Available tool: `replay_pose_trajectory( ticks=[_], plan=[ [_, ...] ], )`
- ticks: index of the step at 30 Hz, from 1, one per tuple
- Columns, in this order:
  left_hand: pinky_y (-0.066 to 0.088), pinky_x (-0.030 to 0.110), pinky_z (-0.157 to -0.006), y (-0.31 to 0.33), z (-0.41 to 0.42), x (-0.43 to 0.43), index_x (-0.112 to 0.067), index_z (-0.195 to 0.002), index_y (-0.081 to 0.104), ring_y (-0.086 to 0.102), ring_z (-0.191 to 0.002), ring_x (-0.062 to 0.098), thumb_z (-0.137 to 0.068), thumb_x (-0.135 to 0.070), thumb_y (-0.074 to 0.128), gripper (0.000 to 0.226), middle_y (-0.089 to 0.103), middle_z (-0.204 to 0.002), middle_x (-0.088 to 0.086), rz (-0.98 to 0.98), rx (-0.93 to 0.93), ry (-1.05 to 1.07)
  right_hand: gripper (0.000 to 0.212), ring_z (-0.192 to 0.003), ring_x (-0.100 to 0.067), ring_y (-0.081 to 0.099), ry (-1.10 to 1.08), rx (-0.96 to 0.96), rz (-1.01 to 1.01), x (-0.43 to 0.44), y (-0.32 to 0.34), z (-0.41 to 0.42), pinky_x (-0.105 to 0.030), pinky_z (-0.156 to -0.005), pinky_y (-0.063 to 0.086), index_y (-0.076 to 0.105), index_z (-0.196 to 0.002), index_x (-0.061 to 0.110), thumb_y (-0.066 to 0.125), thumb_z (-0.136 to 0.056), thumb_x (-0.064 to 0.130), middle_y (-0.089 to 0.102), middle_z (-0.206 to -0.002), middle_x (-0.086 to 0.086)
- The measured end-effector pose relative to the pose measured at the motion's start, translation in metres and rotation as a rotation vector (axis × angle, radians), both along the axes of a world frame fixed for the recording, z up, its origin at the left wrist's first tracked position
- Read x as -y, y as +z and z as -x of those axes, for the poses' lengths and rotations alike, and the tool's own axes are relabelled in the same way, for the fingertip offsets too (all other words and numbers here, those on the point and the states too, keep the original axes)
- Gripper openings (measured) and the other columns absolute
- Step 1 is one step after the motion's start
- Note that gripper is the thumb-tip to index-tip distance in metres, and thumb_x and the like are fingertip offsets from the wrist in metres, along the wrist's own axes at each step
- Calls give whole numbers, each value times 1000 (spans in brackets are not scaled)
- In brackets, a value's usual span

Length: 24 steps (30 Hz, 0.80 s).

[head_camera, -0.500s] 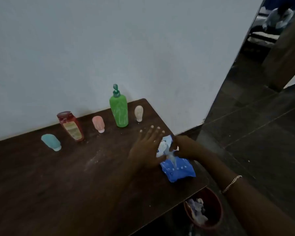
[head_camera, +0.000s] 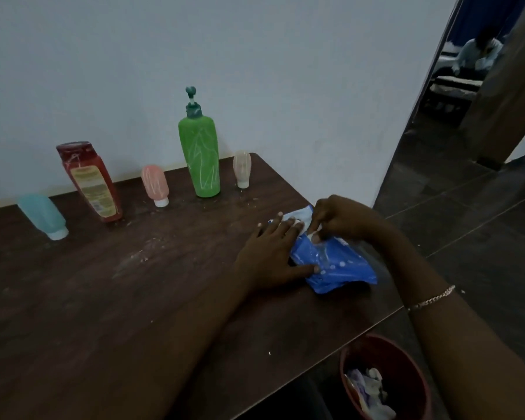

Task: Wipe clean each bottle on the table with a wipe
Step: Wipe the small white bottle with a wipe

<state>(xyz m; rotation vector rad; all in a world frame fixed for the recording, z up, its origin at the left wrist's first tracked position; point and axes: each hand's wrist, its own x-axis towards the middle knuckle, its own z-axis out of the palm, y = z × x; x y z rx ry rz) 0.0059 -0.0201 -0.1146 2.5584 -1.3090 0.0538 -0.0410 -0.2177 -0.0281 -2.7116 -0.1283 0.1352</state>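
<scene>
Several bottles stand along the wall on the dark wooden table [head_camera: 88, 298]: a teal tube [head_camera: 41, 215], a red bottle [head_camera: 88, 181], a pink tube [head_camera: 155, 184], a tall green pump bottle [head_camera: 199, 156] and a pale tube [head_camera: 242, 169]. White streaks mark the green, pink and red ones. A blue wipe pack [head_camera: 337, 265] lies near the table's right edge. My left hand [head_camera: 273, 253] presses flat on the pack's left side. My right hand [head_camera: 335, 221] pinches a white wipe [head_camera: 311, 234] at the pack's opening.
A red bin [head_camera: 385, 380] with used wipes stands on the floor below the table's right corner. White crumbs and smears dot the tabletop. A pale wall runs behind the bottles. A person sits far off at the upper right.
The view has come closer and lower. My left hand stays flat on the pack while my right hand's fingers have closed on the wipe at the opening.
</scene>
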Motion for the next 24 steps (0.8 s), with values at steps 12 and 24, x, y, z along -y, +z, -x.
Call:
replay_pose_trajectory(
  ticks=[12, 24],
  plan=[
    [16, 63, -119, 6, 11, -6, -35, -157, 15, 6, -155, 22, -75, -89, 48, 103, 16, -166, -5, 136, -69, 40, 13, -92, -40, 69, -153, 127, -1044, -23, -10, -1, -37, -79, 60, 65, -101, -8, 58, -92, -1, 70, -100, -28],
    [51, 44, -97, 12, -59, -4, -12, -134, 53, 60, -116, 28, -78, -63, 61, 77, 63, -126, 10, 628, -275, 575, 20, -98, -41, 68, -288, 259, -1347, -37, -14, -67, -31, -79, 59, 65, -96, -19, 55, -81, -10, 67, -103, -34]
  ],
)
